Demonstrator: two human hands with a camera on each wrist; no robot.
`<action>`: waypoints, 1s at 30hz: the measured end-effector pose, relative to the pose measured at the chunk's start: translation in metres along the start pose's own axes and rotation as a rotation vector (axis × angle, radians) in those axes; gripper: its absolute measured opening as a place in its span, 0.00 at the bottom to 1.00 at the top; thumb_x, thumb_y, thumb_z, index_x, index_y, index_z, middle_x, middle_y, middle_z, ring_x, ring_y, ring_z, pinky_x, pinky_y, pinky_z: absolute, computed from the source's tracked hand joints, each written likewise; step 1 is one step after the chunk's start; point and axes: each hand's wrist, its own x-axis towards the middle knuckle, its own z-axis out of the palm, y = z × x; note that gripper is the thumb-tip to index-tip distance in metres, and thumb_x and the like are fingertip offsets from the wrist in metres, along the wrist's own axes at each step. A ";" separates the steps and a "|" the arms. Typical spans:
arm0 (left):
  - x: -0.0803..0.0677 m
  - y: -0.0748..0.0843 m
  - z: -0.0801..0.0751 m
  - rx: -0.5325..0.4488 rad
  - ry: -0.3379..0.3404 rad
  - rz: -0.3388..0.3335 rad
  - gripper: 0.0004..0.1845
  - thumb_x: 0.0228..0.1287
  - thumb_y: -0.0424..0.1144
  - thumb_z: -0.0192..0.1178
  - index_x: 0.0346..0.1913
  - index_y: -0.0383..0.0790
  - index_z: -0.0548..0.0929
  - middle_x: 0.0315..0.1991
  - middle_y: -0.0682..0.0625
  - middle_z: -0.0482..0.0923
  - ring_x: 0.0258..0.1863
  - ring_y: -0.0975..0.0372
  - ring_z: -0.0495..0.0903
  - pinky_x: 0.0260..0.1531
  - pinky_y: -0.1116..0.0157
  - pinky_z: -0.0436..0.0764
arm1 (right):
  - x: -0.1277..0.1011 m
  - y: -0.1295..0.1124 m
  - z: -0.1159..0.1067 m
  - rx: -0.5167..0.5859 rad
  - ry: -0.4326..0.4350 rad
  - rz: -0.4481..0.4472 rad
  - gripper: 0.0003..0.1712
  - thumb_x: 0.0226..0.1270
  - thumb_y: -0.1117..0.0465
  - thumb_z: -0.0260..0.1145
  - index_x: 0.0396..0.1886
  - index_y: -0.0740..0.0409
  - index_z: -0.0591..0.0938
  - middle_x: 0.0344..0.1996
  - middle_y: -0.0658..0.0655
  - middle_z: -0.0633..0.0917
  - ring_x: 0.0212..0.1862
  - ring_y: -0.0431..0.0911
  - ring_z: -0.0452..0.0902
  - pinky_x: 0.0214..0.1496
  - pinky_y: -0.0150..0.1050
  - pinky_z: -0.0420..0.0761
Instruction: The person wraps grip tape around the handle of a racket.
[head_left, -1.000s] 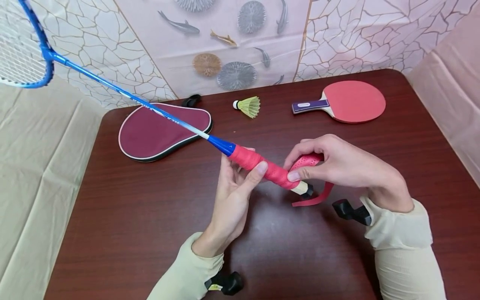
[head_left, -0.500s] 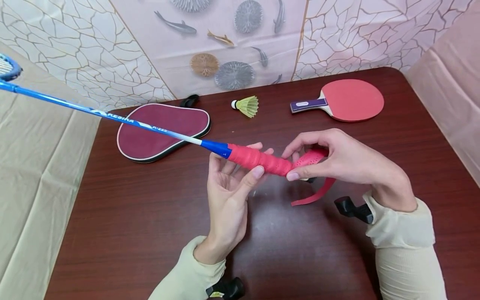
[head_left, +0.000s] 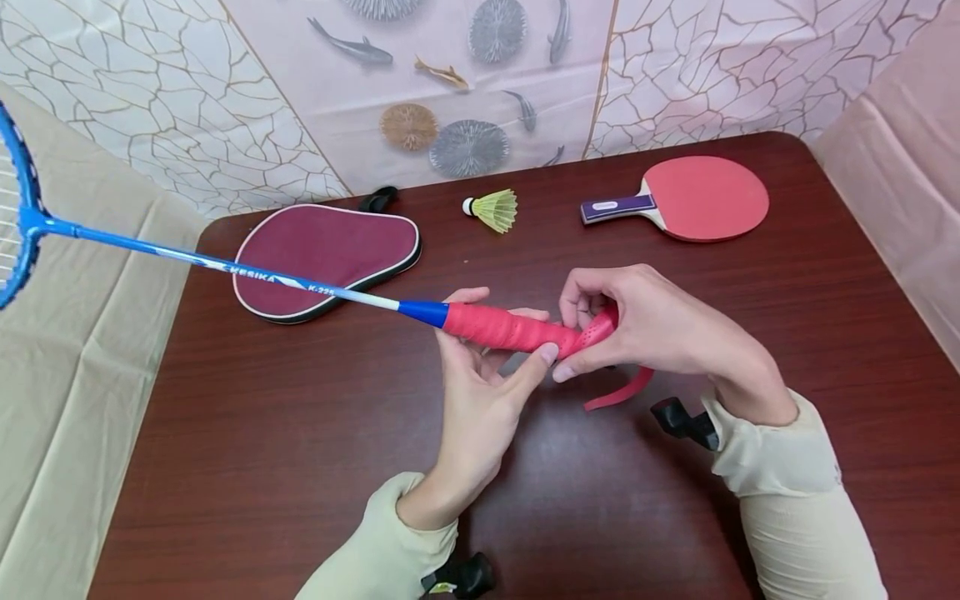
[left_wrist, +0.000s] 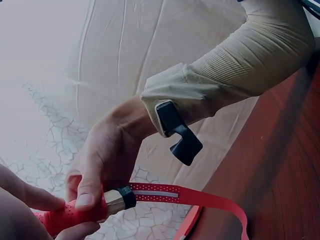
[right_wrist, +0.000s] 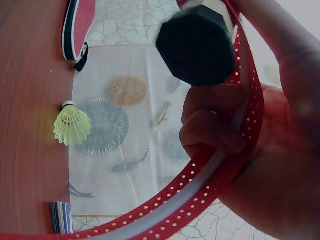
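Observation:
In the head view a blue badminton racket slants across the table, its head cut off at the left edge. My left hand holds the racket's handle from below, thumb pressing the red grip tape wound round it. At the handle's end my right hand pinches the tape between thumb and fingers. A loose tail of tape hangs below. The left wrist view shows bare pale wood and a black end cap past the winding. A white strip lines the dotted tape in the right wrist view.
A maroon paddle case lies behind the racket shaft. Farther back are a yellow shuttlecock and a red table tennis paddle. Everything lies on a dark brown table against a patterned cloth.
The racket has turned, its shaft lying more level and its head lower at the left. My left thumb has shifted right along the handle. My right hand has moved slightly left, still pinching the tape.

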 end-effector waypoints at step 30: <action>0.007 -0.007 -0.006 -0.179 0.034 -0.092 0.36 0.58 0.18 0.63 0.62 0.41 0.56 0.52 0.29 0.75 0.53 0.40 0.78 0.44 0.48 0.81 | -0.006 0.002 -0.010 -0.078 0.153 -0.198 0.11 0.52 0.55 0.80 0.28 0.39 0.84 0.25 0.37 0.79 0.29 0.35 0.73 0.27 0.29 0.71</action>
